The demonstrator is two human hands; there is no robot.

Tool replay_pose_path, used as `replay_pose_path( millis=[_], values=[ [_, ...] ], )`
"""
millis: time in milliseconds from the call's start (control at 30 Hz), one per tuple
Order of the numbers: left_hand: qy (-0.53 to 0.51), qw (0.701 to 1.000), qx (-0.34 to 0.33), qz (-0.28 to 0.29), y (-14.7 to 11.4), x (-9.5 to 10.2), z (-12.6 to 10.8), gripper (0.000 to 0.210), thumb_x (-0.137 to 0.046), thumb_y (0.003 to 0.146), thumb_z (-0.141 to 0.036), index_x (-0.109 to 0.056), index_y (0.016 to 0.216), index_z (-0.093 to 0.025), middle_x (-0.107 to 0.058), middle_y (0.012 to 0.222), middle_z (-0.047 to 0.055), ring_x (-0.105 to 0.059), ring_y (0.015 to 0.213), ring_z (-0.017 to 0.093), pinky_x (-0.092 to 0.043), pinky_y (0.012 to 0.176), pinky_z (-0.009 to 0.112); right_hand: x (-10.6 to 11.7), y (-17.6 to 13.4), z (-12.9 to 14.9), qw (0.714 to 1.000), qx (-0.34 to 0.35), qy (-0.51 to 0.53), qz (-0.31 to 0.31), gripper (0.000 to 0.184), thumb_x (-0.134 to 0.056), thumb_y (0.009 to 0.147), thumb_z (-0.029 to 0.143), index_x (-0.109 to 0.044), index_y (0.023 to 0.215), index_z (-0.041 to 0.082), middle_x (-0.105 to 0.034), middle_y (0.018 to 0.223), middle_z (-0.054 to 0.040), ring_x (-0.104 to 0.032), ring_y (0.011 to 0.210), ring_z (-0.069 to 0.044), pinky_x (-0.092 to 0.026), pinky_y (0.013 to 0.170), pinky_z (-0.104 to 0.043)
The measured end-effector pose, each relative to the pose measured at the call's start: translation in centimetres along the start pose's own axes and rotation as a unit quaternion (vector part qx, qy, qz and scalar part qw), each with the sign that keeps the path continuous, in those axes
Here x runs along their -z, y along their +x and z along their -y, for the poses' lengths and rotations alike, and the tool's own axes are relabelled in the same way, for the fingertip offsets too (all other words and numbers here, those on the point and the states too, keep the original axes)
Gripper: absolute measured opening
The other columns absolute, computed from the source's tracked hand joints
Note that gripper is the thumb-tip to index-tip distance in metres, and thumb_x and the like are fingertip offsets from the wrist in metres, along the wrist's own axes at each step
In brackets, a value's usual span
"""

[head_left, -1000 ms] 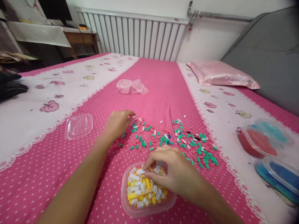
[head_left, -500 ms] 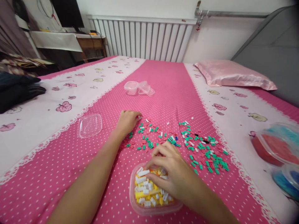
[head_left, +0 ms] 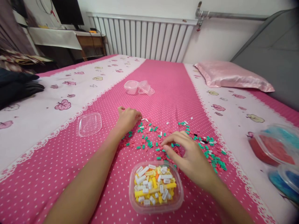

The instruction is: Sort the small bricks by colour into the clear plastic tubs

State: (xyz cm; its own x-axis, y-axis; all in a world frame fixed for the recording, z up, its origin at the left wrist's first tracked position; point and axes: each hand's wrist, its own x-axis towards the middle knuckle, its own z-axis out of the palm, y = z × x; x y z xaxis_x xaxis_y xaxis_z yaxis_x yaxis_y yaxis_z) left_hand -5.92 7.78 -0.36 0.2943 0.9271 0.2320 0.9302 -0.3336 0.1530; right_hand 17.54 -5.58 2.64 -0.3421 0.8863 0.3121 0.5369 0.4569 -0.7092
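Small toy bricks (head_left: 149, 143), mostly green and red with some white, lie loose across the pink bedsheet. My left hand (head_left: 129, 119) rests at their far left edge, fingers curled down and closed; what they hold, if anything, is hidden. A white brick (head_left: 143, 119) lies right by its fingertips. Over the middle of the scatter is my right hand (head_left: 187, 151), thumb and forefinger apart, with no brick visible between them. Nearest me stands a clear plastic tub (head_left: 132, 199) filled with white, yellow and a few orange bricks.
A clear lid (head_left: 89, 124) lies flat on the left. Further back are clear empty tubs (head_left: 132, 87). Tubs of red (head_left: 268, 149) and blue pieces (head_left: 282, 180) stand at the right edge. A pink pillow (head_left: 231, 74) and dark folded cloth (head_left: 21, 88) flank the bed.
My right hand has moved from above the tub to the right and away from me, over the loose bricks. The tub's contents are now uncovered. My left hand has barely shifted.
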Motion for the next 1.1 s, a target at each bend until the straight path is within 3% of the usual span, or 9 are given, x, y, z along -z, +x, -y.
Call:
replay_pose_path(
  millis=[167, 433, 533, 633, 667, 733, 833, 900, 1100],
  values=[
    [0.002, 1.000, -0.008, 0.006, -0.1, 0.4, -0.1, 0.022, -0.056, 0.091, -0.028, -0.077, 0.091, -0.025, -0.078, 0.098, 0.008, -0.065, 0.099, 0.029, -0.028, 0.099, 0.055, 0.6, 0.2, -1.2, 0.999, -0.024, 0.008, -0.020, 0.010, -0.059, 0.094, 0.023, -0.066, 0.086, 0.022, -0.068, 0.088, -0.0005, -0.061, 0.089, -0.019, -0.044, 0.083, -0.034],
    [0.015, 1.000, -0.005, 0.011, 0.2, -1.1, -1.3, 0.017, -0.059, 0.086, -0.024, -0.076, 0.085, -0.022, -0.078, 0.089, 0.009, -0.066, 0.095, 0.029, -0.030, 0.099, 0.055, 0.7, 0.3, -1.6, 0.999, -0.030, 0.000, -0.021, 0.010, -0.060, 0.093, 0.022, -0.067, 0.085, 0.022, -0.070, 0.088, -0.0015, -0.062, 0.089, -0.020, -0.045, 0.083, -0.035],
    [0.016, 1.000, 0.017, -0.007, 0.0, 0.3, -1.2, 0.018, -0.059, 0.084, -0.024, -0.076, 0.082, -0.020, -0.077, 0.087, 0.009, -0.066, 0.094, 0.030, -0.031, 0.099, 0.057, 1.0, 0.3, -1.6, 0.999, -0.028, -0.002, -0.031, 0.010, -0.061, 0.092, 0.021, -0.067, 0.085, 0.021, -0.070, 0.087, -0.0012, -0.062, 0.088, -0.019, -0.045, 0.082, -0.034],
    [-0.048, 0.998, 0.047, -0.021, -1.2, 3.6, -1.7, 0.016, -0.063, 0.082, -0.028, -0.077, 0.082, -0.020, -0.077, 0.083, 0.005, -0.067, 0.086, 0.026, -0.036, 0.098, 0.051, 1.3, 0.5, -1.9, 0.999, -0.028, -0.002, -0.047, 0.010, -0.060, 0.091, 0.021, -0.067, 0.084, 0.021, -0.070, 0.087, -0.0017, -0.062, 0.088, -0.019, -0.045, 0.082, -0.034],
    [-0.091, 0.995, 0.036, -0.003, -1.9, 4.9, -2.2, 0.015, -0.065, 0.080, -0.030, -0.077, 0.080, -0.021, -0.076, 0.080, 0.003, -0.067, 0.081, 0.023, -0.040, 0.093, 0.045, 1.3, 0.5, -2.0, 0.998, -0.029, -0.001, -0.052, 0.010, -0.060, 0.091, 0.021, -0.067, 0.084, 0.021, -0.070, 0.086, -0.0018, -0.062, 0.088, -0.019, -0.045, 0.082, -0.034],
    [-0.196, 0.973, -0.069, 0.098, -3.5, 7.0, -3.9, 0.013, -0.068, 0.079, -0.029, -0.078, 0.084, -0.023, -0.075, 0.077, -0.001, -0.066, 0.072, 0.017, -0.045, 0.078, 0.032, 1.3, 0.7, -2.4, 0.998, -0.034, -0.002, -0.056, 0.010, -0.061, 0.090, 0.020, -0.068, 0.084, 0.020, -0.070, 0.086, -0.0020, -0.063, 0.087, -0.019, -0.045, 0.082, -0.035],
    [-0.263, 0.892, -0.261, 0.258, -5.8, 8.4, -7.5, 0.010, -0.069, 0.081, -0.019, -0.076, 0.084, -0.025, -0.076, 0.082, -0.005, -0.065, 0.075, 0.013, -0.043, 0.087, 0.030, 1.0, 0.9, -3.0, 0.998, -0.042, 0.000, -0.052, 0.009, -0.062, 0.090, 0.020, -0.069, 0.084, 0.021, -0.071, 0.086, -0.0021, -0.063, 0.087, -0.020, -0.046, 0.084, -0.036],
    [-0.238, 0.874, -0.299, 0.300, -6.9, 8.2, -9.6, 0.009, -0.074, 0.077, -0.014, -0.074, 0.079, -0.023, -0.075, 0.080, -0.006, -0.064, 0.074, 0.013, -0.036, 0.101, 0.036, 0.8, 1.0, -3.3, 0.997, -0.046, 0.006, -0.054, 0.009, -0.062, 0.089, 0.020, -0.069, 0.084, 0.021, -0.071, 0.086, -0.0023, -0.063, 0.087, -0.020, -0.046, 0.084, -0.036],
    [-0.195, 0.872, -0.325, 0.310, -8.0, 6.7, -12.0, 0.010, -0.075, 0.079, -0.014, -0.072, 0.078, -0.023, -0.074, 0.076, -0.005, -0.063, 0.072, 0.014, -0.034, 0.098, 0.038, 0.6, 0.9, -3.1, 0.998, -0.040, 0.004, -0.057, 0.008, -0.062, 0.089, 0.018, -0.068, 0.084, 0.020, -0.071, 0.086, -0.0021, -0.063, 0.085, -0.018, -0.047, 0.082, -0.035]
  ],
)
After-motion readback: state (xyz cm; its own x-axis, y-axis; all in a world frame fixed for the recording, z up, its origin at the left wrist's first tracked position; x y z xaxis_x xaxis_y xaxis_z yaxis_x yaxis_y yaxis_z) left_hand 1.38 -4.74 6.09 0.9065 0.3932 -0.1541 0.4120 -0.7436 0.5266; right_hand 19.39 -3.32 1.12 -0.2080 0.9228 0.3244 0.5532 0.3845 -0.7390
